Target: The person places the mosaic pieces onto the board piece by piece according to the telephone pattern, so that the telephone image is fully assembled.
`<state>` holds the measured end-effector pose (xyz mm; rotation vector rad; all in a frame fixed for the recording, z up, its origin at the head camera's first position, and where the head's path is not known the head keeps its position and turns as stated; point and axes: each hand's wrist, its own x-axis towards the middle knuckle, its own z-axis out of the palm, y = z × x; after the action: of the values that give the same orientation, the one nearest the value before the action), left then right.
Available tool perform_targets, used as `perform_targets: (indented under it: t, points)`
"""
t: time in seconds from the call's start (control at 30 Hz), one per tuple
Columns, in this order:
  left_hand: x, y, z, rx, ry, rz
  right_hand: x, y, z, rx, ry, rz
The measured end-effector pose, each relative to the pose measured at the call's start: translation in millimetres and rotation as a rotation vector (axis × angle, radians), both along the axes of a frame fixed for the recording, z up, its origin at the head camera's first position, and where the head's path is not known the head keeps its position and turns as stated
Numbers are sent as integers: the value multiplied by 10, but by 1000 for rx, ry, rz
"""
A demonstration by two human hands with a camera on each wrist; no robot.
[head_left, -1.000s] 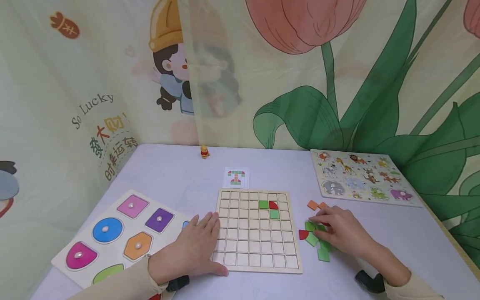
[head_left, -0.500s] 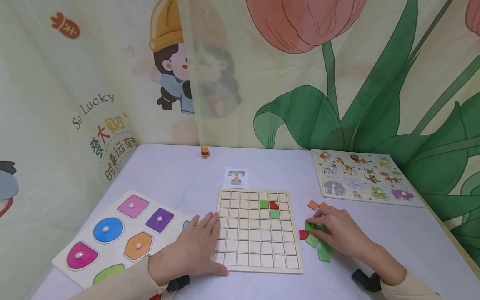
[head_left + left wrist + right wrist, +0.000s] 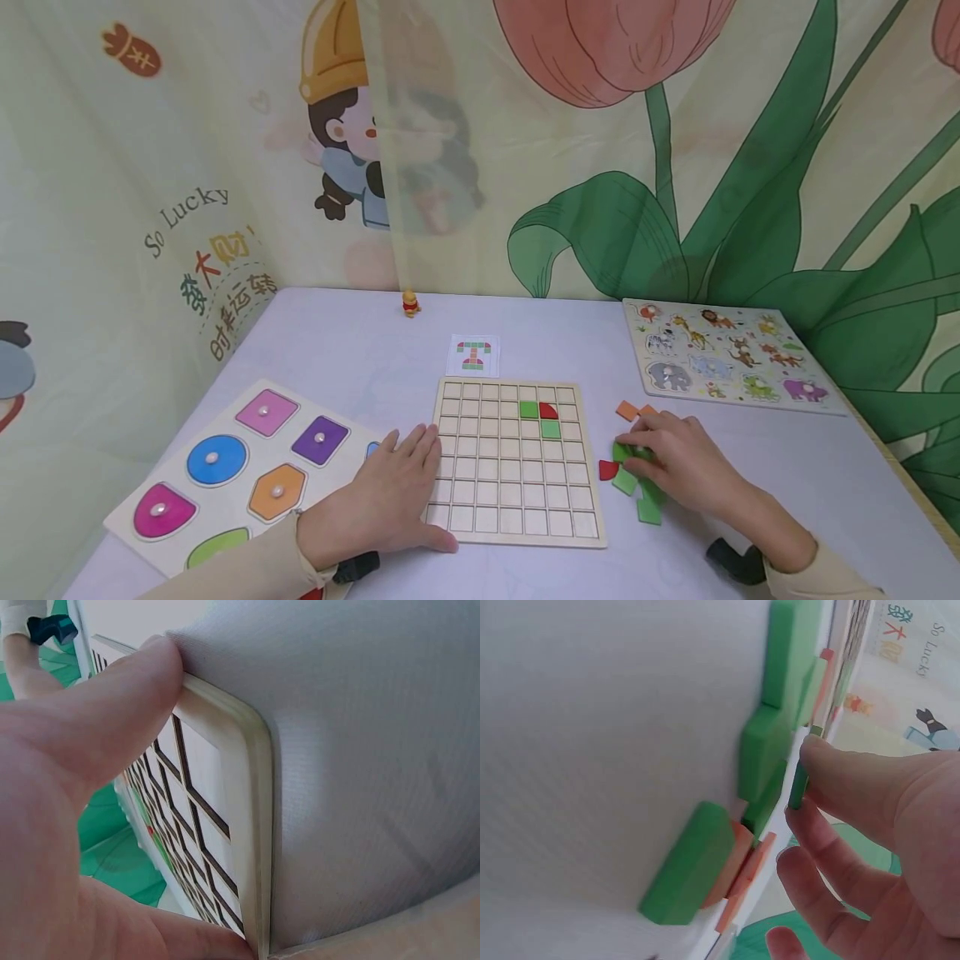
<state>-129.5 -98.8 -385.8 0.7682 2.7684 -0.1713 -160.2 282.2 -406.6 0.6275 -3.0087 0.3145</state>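
Note:
My left hand [image 3: 386, 498] lies with straight fingers along the left edge of a wooden grid board [image 3: 510, 497], its thumb at the near left corner. In the left wrist view the thumb touches the board's rim [image 3: 251, 787]. Two green squares, one of them [image 3: 528, 409], and a red quarter-round piece [image 3: 548, 411] sit in the grid's upper right. Right of the board, my right hand [image 3: 686, 467] pinches a green square tile [image 3: 800, 784] between thumb and index finger. Below it lie several green tiles [image 3: 624, 480], partly hidden by the hand, and a red piece [image 3: 608, 470].
Behind the board lies a pattern card [image 3: 473, 356], and a small bear figure [image 3: 409, 303] stands farther back. A knobbed shape puzzle [image 3: 225, 492] lies at left, partly under the left arm. An animal puzzle [image 3: 720, 354] is at back right. Orange tiles [image 3: 627, 410] lie beyond the right hand.
The right hand shifts only slightly over the loose tiles. The left hand and the board stay where they were.

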Motion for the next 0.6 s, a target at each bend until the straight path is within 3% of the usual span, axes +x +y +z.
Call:
perform_targets:
  t: [0.23, 0.6]
  points:
    - [5, -2, -7, 10, 2, 5, -26, -24, 38, -4, 23, 0]
    - [0, -7, 4, 15, -8, 5, -192, -194, 90, -74, 78, 97]
